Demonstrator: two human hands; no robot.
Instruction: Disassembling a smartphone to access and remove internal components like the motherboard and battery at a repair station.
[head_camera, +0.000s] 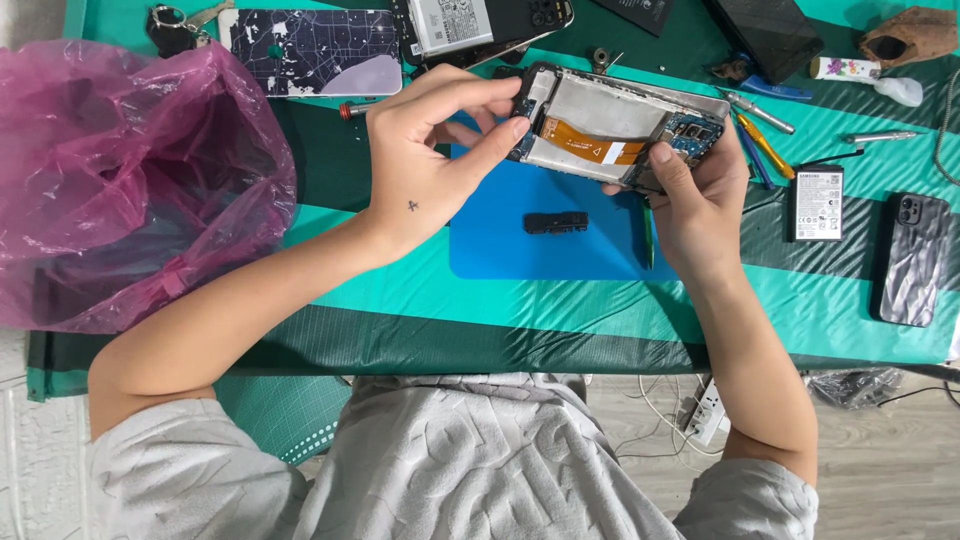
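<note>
Opened smartphone (615, 128) held tilted above the blue mat (520, 245), back cover off, orange flex cable (590, 150) exposed; its right end is hidden by fingers. Left hand (425, 160) pinches the phone's left edge, thumb and index clamped, wrist bent. Right hand (695, 195) grips the right end from beneath, thumb on the board. Small black part (556, 222) lies on the mat below.

The opened phone (610, 125) is held above the far edge of the work mat (500, 240), the left hand (425, 165) at its left end and the right hand (695, 195) at its right end. A small bracket (556, 222) lies on the mat below the phone. On the bench (400, 320), a plastic bag (130, 180) sits far left, while a battery (818, 203) and, beyond it, a cased phone (912, 258) lie to the right.
</note>
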